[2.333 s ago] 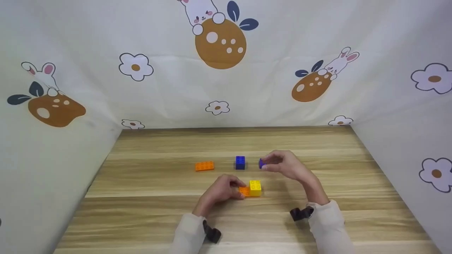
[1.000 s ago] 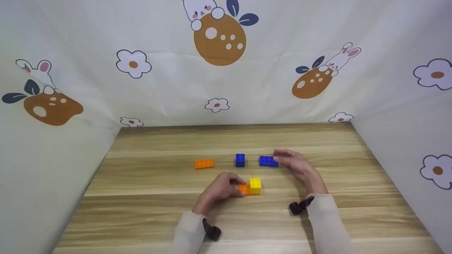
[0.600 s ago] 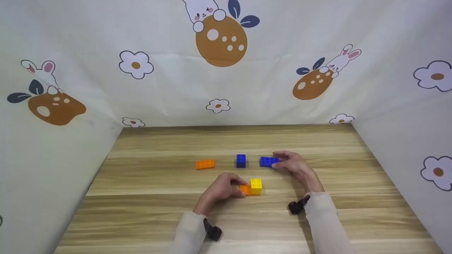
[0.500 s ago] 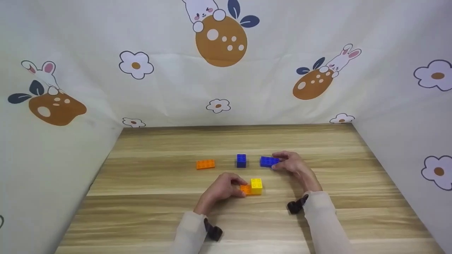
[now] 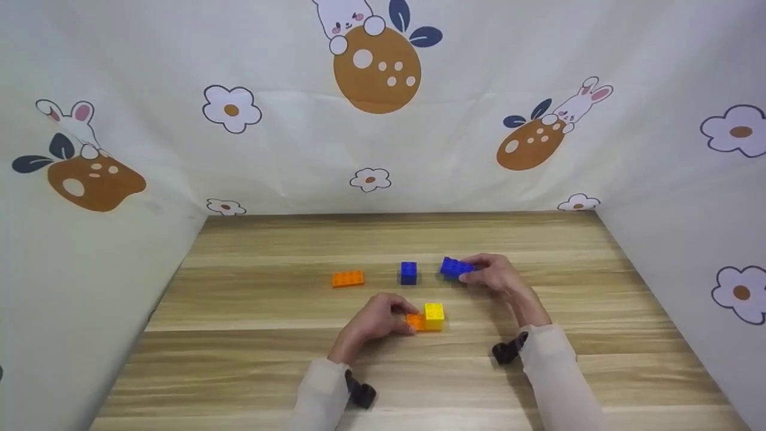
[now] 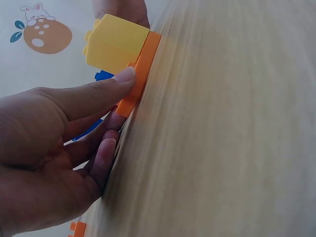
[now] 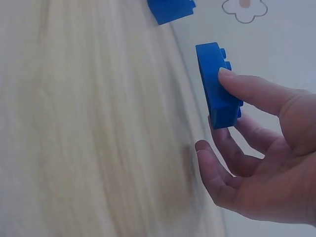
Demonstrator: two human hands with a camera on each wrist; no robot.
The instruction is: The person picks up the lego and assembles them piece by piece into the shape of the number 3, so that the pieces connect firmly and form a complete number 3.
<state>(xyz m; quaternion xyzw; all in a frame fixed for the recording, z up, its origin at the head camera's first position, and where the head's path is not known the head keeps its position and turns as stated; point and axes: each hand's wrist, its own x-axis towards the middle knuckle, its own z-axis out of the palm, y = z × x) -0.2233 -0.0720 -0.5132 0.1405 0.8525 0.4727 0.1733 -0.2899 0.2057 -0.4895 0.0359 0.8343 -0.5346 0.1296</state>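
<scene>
My left hand (image 5: 380,317) pinches the left end of a flat orange building brick (image 5: 415,321) that lies on the table. A yellow brick (image 5: 434,316) sits on that brick's right end, as the left wrist view also shows. My right hand (image 5: 499,276) grips a long blue brick (image 5: 456,267) between thumb and fingers. In the right wrist view this blue brick (image 7: 212,84) is tilted and held off the table, its studs facing right. Between the hands and farther back stands a smaller blue brick (image 5: 409,273), touched by neither.
Another flat orange brick (image 5: 348,279) lies left of the small blue brick. The wood-grain table (image 5: 269,347) is bounded by a patterned cloth (image 5: 287,149) at the back and both sides. Black wrist cameras (image 5: 362,395) are strapped to both wrists.
My right hand first let the long blue brick lie flat, then took its right end and has now lifted and tilted it. The left hand keeps its place on the orange brick.
</scene>
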